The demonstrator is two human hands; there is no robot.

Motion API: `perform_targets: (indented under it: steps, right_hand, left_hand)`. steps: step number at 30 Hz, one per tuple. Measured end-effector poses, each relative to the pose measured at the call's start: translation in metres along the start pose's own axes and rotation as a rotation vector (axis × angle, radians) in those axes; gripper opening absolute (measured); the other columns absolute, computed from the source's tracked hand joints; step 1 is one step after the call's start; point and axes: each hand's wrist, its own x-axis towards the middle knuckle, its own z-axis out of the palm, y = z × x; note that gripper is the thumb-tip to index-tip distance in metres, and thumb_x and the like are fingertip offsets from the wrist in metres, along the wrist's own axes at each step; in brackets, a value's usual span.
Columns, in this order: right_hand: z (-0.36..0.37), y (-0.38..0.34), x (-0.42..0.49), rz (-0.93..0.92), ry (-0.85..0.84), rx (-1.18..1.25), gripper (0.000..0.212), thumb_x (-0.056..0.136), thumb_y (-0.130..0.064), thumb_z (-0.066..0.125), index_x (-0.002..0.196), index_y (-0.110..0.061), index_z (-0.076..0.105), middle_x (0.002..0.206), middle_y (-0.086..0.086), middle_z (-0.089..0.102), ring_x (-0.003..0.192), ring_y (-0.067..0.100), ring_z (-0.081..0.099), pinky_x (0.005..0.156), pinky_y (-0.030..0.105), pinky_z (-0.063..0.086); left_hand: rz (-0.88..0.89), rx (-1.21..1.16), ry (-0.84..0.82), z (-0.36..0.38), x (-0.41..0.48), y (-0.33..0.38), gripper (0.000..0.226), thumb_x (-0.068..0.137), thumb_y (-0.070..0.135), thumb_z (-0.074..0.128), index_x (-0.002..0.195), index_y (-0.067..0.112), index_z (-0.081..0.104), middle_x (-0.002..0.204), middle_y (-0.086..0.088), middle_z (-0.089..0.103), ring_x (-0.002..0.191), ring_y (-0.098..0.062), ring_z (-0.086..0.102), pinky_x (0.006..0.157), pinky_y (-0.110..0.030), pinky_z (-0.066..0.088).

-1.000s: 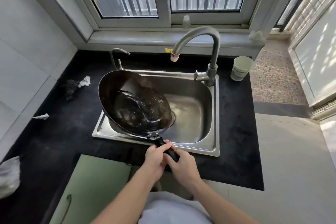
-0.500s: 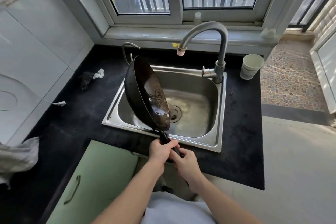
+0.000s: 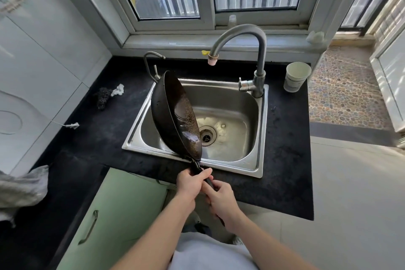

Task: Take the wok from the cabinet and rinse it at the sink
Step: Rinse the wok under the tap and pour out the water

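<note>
A dark, wet wok (image 3: 175,114) is tipped steeply on its edge over the left half of the steel sink (image 3: 260,129), its inside facing right toward the drain (image 3: 207,135). Its black handle runs back over the sink's front rim. My left hand (image 3: 190,184) grips the handle nearer the wok, and my right hand (image 3: 220,198) grips it just behind. The tall curved faucet (image 3: 252,50) arches above the basin with its spout to the right of the wok's rim; no water runs from it.
A small second tap (image 3: 153,63) stands at the sink's back left. A paper cup (image 3: 297,76) sits on the black counter at the right, a dark scrubber (image 3: 104,97) and white scraps at the left. A green cabinet door (image 3: 114,221) is below; a grey cloth (image 3: 22,190) lies far left.
The wok has been tilted from nearly flat to steeply on edge over the sink, and the water that was inside has drained out. Both hands have stayed on the handle.
</note>
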Motion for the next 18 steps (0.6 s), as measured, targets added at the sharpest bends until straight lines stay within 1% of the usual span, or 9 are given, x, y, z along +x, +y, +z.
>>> perform_targets:
  steps: [2, 6, 11, 13, 18]
  right_hand:
    - [-0.0010, 0.0019, -0.0005, -0.012, 0.006, -0.012, 0.029, 0.095, -0.034, 0.063, 0.070, -0.019, 0.065, 0.050, -0.004, 0.050, 0.039, 0.009, 0.037, 0.037, 0.024, 0.029]
    - [-0.0028, 0.0061, 0.0008, -0.026, -0.007, -0.019, 0.031, 0.097, -0.038, 0.060, 0.076, -0.015, 0.065, 0.050, -0.003, 0.048, 0.039, 0.011, 0.036, 0.036, 0.023, 0.031]
    - [-0.0025, 0.0068, 0.0004, -0.034, -0.032, -0.034, 0.031, 0.098, -0.037, 0.058, 0.076, -0.015, 0.063, 0.047, -0.005, 0.046, 0.038, 0.012, 0.035, 0.035, 0.023, 0.031]
    - [-0.0024, 0.0064, 0.0012, -0.036, -0.037, -0.040, 0.032, 0.098, -0.038, 0.058, 0.077, -0.014, 0.063, 0.047, -0.005, 0.046, 0.037, 0.012, 0.035, 0.033, 0.022, 0.031]
    - [0.0015, 0.0062, 0.0033, -0.010, -0.016, -0.025, 0.036, 0.098, -0.039, 0.058, 0.071, -0.016, 0.060, 0.050, -0.002, 0.044, 0.037, 0.012, 0.034, 0.033, 0.020, 0.028]
  left_hand:
    - [-0.011, -0.017, -0.016, 0.0002, -0.0002, -0.0018, 0.011, 0.082, 0.013, 0.077, 0.085, 0.005, 0.070, 0.076, -0.011, 0.074, 0.075, -0.025, 0.071, 0.073, -0.040, 0.061]
    - [-0.027, -0.039, -0.033, -0.0001, -0.0003, -0.0032, 0.014, 0.085, 0.016, 0.075, 0.087, 0.003, 0.071, 0.078, -0.010, 0.074, 0.080, -0.026, 0.072, 0.081, -0.046, 0.060]
    - [-0.041, -0.056, -0.037, -0.0014, -0.0022, -0.0020, 0.013, 0.086, 0.011, 0.073, 0.089, 0.000, 0.070, 0.077, -0.012, 0.073, 0.074, -0.024, 0.070, 0.081, -0.047, 0.059]
    - [-0.040, -0.039, -0.037, -0.0031, -0.0008, -0.0023, 0.013, 0.085, 0.011, 0.074, 0.089, 0.000, 0.070, 0.078, -0.012, 0.074, 0.077, -0.025, 0.071, 0.081, -0.047, 0.060]
    - [-0.020, -0.014, -0.048, -0.0097, 0.0058, -0.0036, 0.015, 0.081, 0.015, 0.078, 0.086, 0.003, 0.071, 0.078, -0.012, 0.076, 0.083, -0.028, 0.075, 0.080, -0.047, 0.061]
